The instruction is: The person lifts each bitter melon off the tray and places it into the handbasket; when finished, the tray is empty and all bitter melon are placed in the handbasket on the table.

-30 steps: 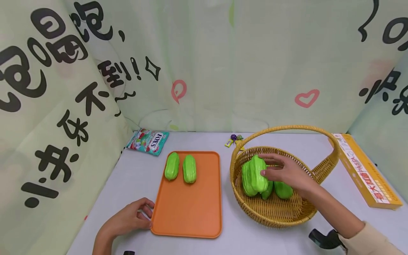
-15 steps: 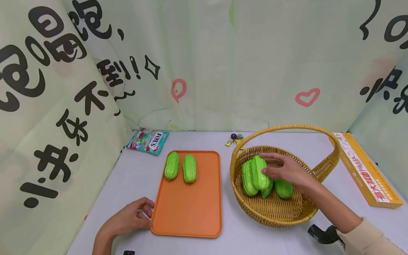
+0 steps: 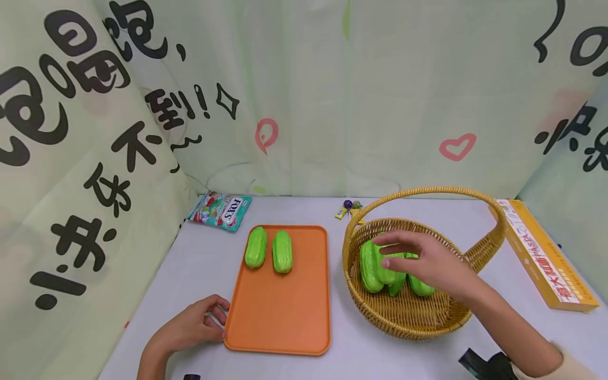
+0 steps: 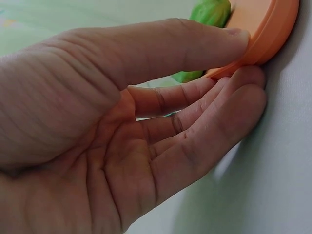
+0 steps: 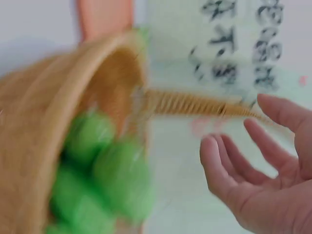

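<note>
On the left, my left hand (image 3: 190,327) pinches the near-left rim of an orange tray (image 3: 281,316). In the left wrist view its thumb (image 4: 195,46) lies at the rim, with the fingers beneath. Two long, ribbed green vegetables (image 3: 256,247), pepper-like in look, lie side by side at the tray's far end. Several more green vegetables (image 3: 368,269) sit in a wicker basket (image 3: 404,327) on the right. My right hand (image 3: 429,258) hovers over them, fingers spread and loosely bent, holding nothing. It partly hides the vegetables in the head view; the right wrist view shows them apart from the fingers.
The basket's tall handle (image 3: 429,190) arches over it behind the right hand. At the back lie a FOX'S candy bag (image 3: 220,211) and several small sweets (image 3: 349,208). A long orange-yellow box (image 3: 546,256) lies on the right. Printed curtains (image 3: 313,105) surround the table.
My right hand has let go of a green vegetable in the basket and lifted off it, moving slightly toward me. The left hand and tray have stayed put.
</note>
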`<action>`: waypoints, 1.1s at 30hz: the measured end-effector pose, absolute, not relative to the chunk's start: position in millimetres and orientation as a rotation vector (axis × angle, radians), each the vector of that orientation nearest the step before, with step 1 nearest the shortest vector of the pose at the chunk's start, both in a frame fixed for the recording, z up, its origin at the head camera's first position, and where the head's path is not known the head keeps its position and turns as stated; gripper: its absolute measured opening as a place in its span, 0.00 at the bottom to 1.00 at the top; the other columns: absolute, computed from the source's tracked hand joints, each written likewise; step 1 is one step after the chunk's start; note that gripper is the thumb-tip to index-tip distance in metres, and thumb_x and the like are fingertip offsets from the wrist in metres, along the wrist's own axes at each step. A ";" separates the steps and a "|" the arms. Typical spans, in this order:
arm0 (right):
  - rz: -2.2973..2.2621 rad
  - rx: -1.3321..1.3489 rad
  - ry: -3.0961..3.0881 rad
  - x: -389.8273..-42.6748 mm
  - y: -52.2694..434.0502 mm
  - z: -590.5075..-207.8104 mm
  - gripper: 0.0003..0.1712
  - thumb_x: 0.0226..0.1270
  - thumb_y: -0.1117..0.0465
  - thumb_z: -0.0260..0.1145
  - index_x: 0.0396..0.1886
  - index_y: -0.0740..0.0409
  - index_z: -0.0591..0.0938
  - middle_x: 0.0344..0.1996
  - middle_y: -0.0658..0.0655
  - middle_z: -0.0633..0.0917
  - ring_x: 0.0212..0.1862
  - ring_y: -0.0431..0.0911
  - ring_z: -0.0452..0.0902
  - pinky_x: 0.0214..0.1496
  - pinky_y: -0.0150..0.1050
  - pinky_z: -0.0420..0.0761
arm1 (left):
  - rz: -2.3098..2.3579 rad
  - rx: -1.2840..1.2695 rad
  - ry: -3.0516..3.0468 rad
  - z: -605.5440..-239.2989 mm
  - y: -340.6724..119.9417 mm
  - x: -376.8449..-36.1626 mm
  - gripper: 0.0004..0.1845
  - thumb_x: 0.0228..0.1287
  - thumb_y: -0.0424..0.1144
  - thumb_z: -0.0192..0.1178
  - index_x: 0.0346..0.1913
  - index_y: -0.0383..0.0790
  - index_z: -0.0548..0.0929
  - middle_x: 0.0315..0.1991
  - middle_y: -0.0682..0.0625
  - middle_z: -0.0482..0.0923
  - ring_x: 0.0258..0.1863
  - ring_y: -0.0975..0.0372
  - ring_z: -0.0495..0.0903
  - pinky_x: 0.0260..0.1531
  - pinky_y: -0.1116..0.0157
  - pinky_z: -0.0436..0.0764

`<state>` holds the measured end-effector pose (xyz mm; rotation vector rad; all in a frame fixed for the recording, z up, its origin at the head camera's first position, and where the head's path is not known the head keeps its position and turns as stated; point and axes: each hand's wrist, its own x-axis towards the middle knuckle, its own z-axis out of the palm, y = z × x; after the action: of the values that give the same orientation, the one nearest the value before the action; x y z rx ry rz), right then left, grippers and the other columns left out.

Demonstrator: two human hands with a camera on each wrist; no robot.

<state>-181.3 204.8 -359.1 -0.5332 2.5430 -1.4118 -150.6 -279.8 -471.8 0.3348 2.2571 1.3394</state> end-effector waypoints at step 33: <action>-1.503 -0.236 2.375 -274.7 1.4 -436.2 0.25 0.65 0.71 0.67 0.63 0.59 0.78 0.65 0.68 0.71 0.65 0.60 0.67 0.42 0.42 0.78 | 1.316 0.326 2.275 -472.3 -280.5 -152.0 0.25 0.54 0.34 0.73 0.53 0.34 0.75 0.37 0.47 0.77 0.35 0.54 0.80 0.35 0.64 0.78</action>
<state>-274.7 1.4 -436.2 -0.2360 2.3753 -1.5028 -152.0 -280.5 -472.3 0.3259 2.2747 1.3162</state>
